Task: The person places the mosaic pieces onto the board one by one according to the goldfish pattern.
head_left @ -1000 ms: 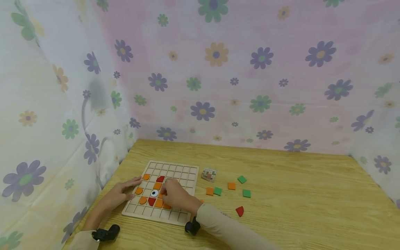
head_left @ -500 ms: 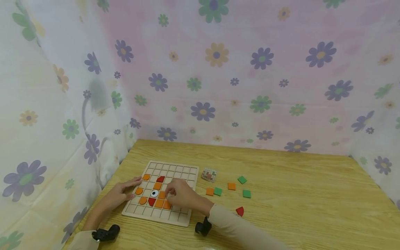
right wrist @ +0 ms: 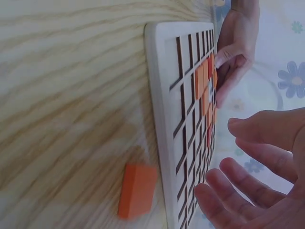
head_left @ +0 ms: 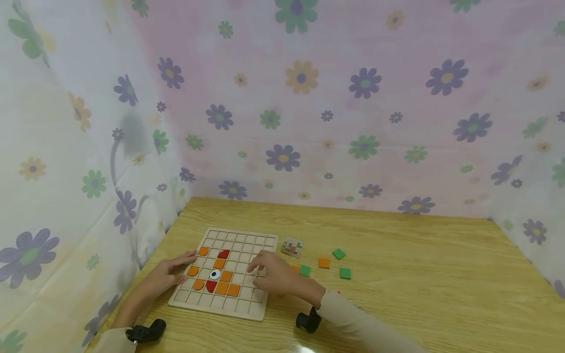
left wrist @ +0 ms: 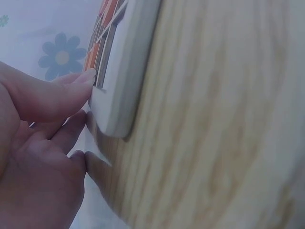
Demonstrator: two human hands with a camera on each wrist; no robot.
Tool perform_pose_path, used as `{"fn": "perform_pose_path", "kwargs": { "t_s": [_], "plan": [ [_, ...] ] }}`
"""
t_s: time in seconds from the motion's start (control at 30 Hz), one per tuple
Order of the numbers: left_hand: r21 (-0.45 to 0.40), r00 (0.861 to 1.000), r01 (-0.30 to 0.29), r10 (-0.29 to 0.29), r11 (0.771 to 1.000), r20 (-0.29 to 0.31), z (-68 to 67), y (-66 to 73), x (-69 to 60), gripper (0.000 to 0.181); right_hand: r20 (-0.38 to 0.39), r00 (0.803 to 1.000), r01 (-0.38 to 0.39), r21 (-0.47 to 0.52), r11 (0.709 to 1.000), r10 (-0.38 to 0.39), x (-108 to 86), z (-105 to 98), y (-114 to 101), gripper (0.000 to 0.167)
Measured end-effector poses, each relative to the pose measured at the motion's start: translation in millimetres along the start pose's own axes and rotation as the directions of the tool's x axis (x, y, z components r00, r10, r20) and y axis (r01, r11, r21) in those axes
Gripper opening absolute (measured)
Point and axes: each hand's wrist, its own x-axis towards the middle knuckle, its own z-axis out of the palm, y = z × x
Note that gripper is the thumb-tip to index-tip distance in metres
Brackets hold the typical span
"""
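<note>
A wooden grid board (head_left: 225,308) lies on the table at the left. Several orange squares (head_left: 226,277), orange discs (head_left: 198,284), two red quarter pieces (head_left: 223,254) and a white eye piece (head_left: 215,274) sit in its cells. My left hand (head_left: 164,277) rests at the board's left edge; in the left wrist view the thumb of that hand (left wrist: 43,105) touches the rim. Above the board's right side, my right hand (head_left: 278,274) hovers with fingers loosely bent and apart; in the right wrist view the hand (right wrist: 267,171) holds nothing.
Right of the board lie a small patterned card (head_left: 292,247), green squares (head_left: 345,273) and an orange square (head_left: 324,263). Another orange piece (right wrist: 137,191) lies beside the board in the right wrist view. Flowered cloth (head_left: 326,98) hangs behind the table.
My right hand has moved right, off the orange squares, and its fingers have spread. The squares it partly covered now show. My left hand has stayed at the board's edge.
</note>
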Motion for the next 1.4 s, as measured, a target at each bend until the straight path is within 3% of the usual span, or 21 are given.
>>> {"fn": "perform_pose_path", "kwargs": {
  "t_s": [0.27,0.53,0.67,1.0,1.27,1.4],
  "plan": [
    [-0.067,1.0,-0.027,0.028,0.997,0.005,0.6,-2.4,-3.1,0.049,-0.024,1.0,0.007,-0.001,1.0,-0.007,-19.1,-16.4,7.7,0.018],
    [-0.046,0.999,-0.035,0.036,0.998,0.012,-0.1,-4.1,-5.8,0.049,0.01,0.998,-0.069,0.027,0.997,0.069,-40.0,-29.2,23.9,0.021],
    [-0.032,1.0,-0.03,0.03,0.999,0.001,-1.4,-4.0,-6.6,0.049,-0.004,0.998,-0.067,0.038,0.997,0.067,-49.3,-34.3,36.2,0.02],
    [-0.037,0.999,-0.045,0.045,0.998,0.01,-0.1,-3.6,-3.4,0.048,-0.126,0.99,-0.071,-0.06,0.996,0.063,-76.9,-47.4,59.0,0.018],
    [-0.033,1.0,0.0,0.0,0.999,0.003,2.4,-4.8,-0.1,0.049,-0.16,0.976,-0.158,-0.069,0.985,0.146,-88.9,-61.3,69.3,0.019],
    [-0.032,1.0,-0.015,0.016,0.999,0.012,1.5,-6.5,1.5,0.049,-0.182,0.967,-0.197,-0.103,0.975,0.176,-91.7,-66.7,76.3,0.02]
  ]
}}
